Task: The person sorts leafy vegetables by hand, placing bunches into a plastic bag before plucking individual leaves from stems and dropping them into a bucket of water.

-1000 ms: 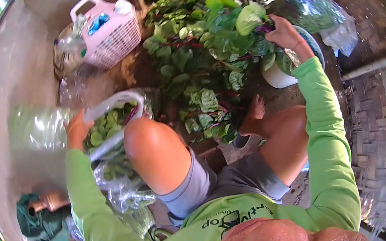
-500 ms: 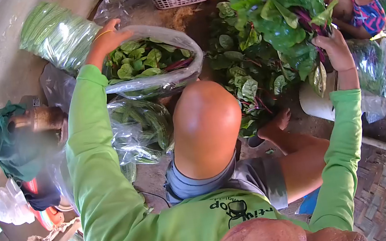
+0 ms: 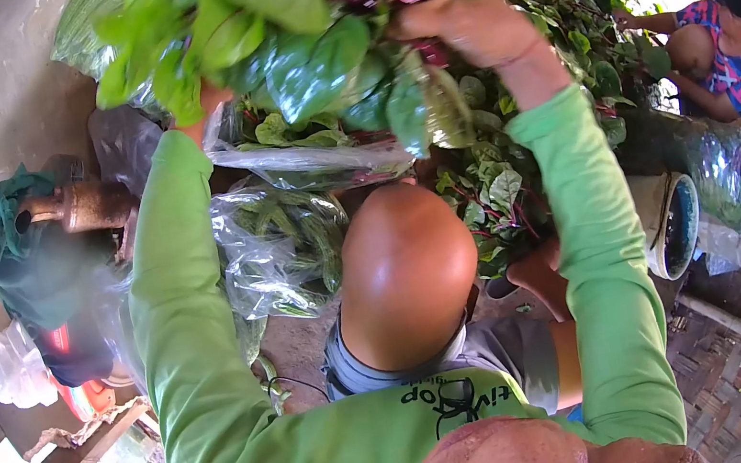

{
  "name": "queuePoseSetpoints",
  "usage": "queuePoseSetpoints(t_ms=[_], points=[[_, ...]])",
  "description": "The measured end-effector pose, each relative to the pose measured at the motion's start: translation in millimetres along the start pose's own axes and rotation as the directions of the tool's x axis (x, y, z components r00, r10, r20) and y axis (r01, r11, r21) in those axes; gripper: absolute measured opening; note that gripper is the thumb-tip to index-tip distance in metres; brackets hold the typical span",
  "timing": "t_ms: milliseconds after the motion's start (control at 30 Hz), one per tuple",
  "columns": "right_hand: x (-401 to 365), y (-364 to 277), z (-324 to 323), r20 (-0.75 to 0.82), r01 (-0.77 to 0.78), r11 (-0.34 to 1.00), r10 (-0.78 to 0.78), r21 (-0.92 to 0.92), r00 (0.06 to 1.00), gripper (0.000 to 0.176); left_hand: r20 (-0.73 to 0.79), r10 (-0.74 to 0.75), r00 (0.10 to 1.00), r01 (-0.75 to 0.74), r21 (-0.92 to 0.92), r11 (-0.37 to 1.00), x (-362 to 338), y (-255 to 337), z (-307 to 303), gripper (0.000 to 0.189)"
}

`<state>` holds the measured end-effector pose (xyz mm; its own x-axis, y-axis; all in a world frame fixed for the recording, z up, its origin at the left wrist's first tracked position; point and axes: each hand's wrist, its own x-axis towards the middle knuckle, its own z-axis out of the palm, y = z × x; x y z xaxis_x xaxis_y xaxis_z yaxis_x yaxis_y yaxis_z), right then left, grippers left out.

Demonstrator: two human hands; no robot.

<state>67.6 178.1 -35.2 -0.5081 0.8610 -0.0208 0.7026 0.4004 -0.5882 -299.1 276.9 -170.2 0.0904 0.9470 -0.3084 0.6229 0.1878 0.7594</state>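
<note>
My right hand (image 3: 479,28) is closed around the purple stems of a leafy bunch of Malabar spinach (image 3: 320,65), held up in front of me. The leaves spread left over an open clear plastic bag (image 3: 306,159), which has more of the same leaves inside. My left hand (image 3: 210,104) is at the bag's left side; the bunch covers its fingers, so its grip is hidden. Below the bag, close to my knee, lies another clear bag (image 3: 281,246) of long green vegetables.
Loose leafy stems (image 3: 504,186) pile on the floor right of my knee. A white bucket (image 3: 665,224) and a filled plastic bag (image 3: 735,174) stand further right, near another person (image 3: 717,60). Wrapped long green beans (image 3: 79,40) lie far left, above a green cloth (image 3: 16,258).
My right hand has swung left with the bunch, from above the leaf pile to over the open bag. The leaves now cover my left hand's fingers. The other person has shifted and reaches toward the pile.
</note>
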Motion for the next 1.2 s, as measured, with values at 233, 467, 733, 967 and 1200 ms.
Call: queuePoseSetpoints(t_ms=[233,467,733,967,1200], points=[[65.4,5.0,127.8,0.248,-0.112,0.607,-0.145,0.787,0.958,0.018,0.178,0.212,0.961,-0.142,-0.341,0.929,4.8,-11.2,-17.6,0.051],[73.2,87.2,168.8,0.385,-0.33,0.69,0.08,0.644,0.919,0.022,0.222,0.34,0.914,-0.224,-0.423,0.878,0.7,-24.2,-3.1,0.044],[50.2,113.7,146.5,0.241,-0.06,0.996,0.072,-0.059,0.968,0.048,0.119,0.427,0.896,-0.437,0.073,0.896,-21.8,28.8,11.4,0.035],[19.9,84.0,163.4,-0.155,0.064,0.995,-0.076,-0.08,0.985,0.043,0.054,0.295,0.954,-0.289,0.432,0.854,-51.0,-33.3,-14.3,0.025],[8.8,41.2,195.9,-0.104,-0.085,0.822,0.031,-0.563,0.994,0.058,-0.056,0.195,0.979,-0.203,-0.24,0.949,-80.5,-21.3,-20.8,0.024]])
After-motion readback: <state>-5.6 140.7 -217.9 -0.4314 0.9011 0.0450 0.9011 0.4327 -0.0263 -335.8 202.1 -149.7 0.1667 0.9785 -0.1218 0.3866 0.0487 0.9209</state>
